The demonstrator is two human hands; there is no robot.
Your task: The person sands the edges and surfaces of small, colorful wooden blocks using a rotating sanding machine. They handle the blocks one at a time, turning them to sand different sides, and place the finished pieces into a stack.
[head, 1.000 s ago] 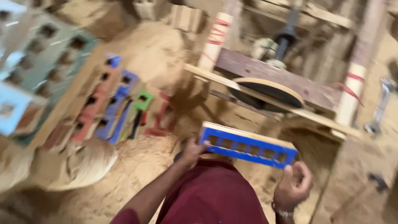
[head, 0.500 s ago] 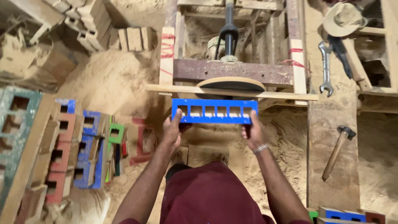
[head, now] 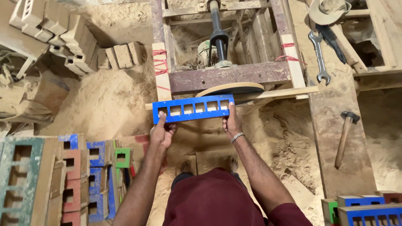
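Blue-painted rectangular wooden frame with a row of six square openings [head: 193,108]: held level, long axis left to right, in front of the person, just below the round tan sanding disc [head: 230,88]. Upper right edge of the frame lies against or just under the disc rim; cannot tell whether they touch.

Left hand [head: 161,132]: at the frame's lower left corner, thumb up against the blue front face, fingers curled under the bottom edge, pinching the frame. Right hand [head: 233,122]: at the lower right end, fingers pressed together on the frame's edge, also gripping it; a metal bracelet [head: 236,136] sits on that wrist.

The disc is mounted flat on a rough wooden machine stand [head: 228,75] with a dark vertical shaft [head: 218,35] above and red cord [head: 160,62] wound on the left upright. A pale wooden strip [head: 289,91] runs level across the stand behind the frame.

Right of the stand, a sawdust-covered bench [head: 339,125] carries a steel spanner [head: 320,58] and a wooden-handled hammer [head: 345,138], well apart. Lower left: stack of painted frames, blue, red, green and teal [head: 79,175]. Lower right corner: more blue and green frames [head: 364,209]. Upper left: pile of bare wooden blocks [head: 63,33]. Sawdust floor [head: 109,100] all around.
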